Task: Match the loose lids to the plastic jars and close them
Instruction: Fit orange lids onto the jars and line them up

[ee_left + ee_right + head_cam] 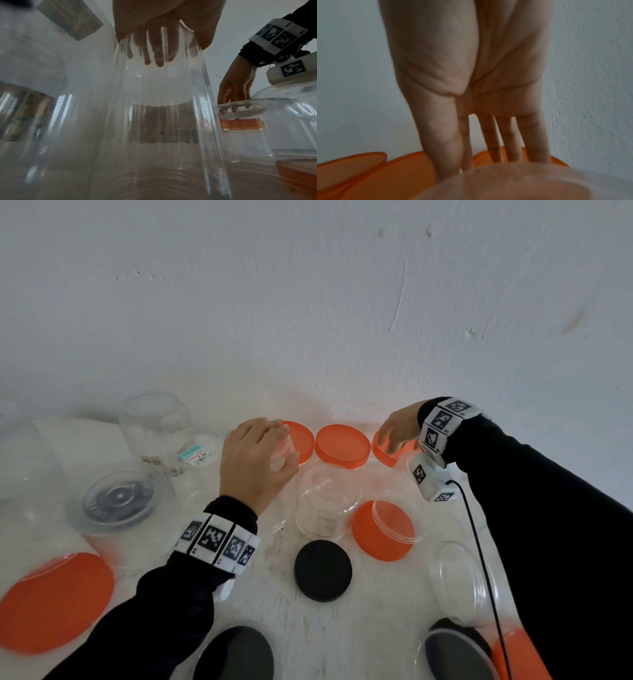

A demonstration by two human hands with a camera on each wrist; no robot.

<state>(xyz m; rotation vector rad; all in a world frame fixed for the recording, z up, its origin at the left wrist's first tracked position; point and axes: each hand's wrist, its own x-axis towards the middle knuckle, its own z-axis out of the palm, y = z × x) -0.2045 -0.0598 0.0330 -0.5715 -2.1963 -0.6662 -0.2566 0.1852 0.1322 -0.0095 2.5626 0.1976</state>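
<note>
My left hand (284, 446) grips a small clear plastic jar (279, 462) from above. In the left wrist view its fingers (154, 54) show through the wall of that jar (154, 121). Three orange lids lie in a row by the wall: left (303, 440), middle (342, 446) and right (385, 455). My right hand (394, 436) reaches down onto the right one. In the right wrist view the hand (480, 151) has straight fingers (513, 142) touching that orange lid (558, 161). A loose black lid (323, 570) lies in the middle.
Clear open jars stand around: one (327, 501) by my left hand, a labelled one (191, 453) and a tall one (154, 419) at the back left. A jar with an orange lid (383, 530) lies tipped on the right. More orange-lidded (54, 601) and black-lidded (236, 652) jars crowd the front edge.
</note>
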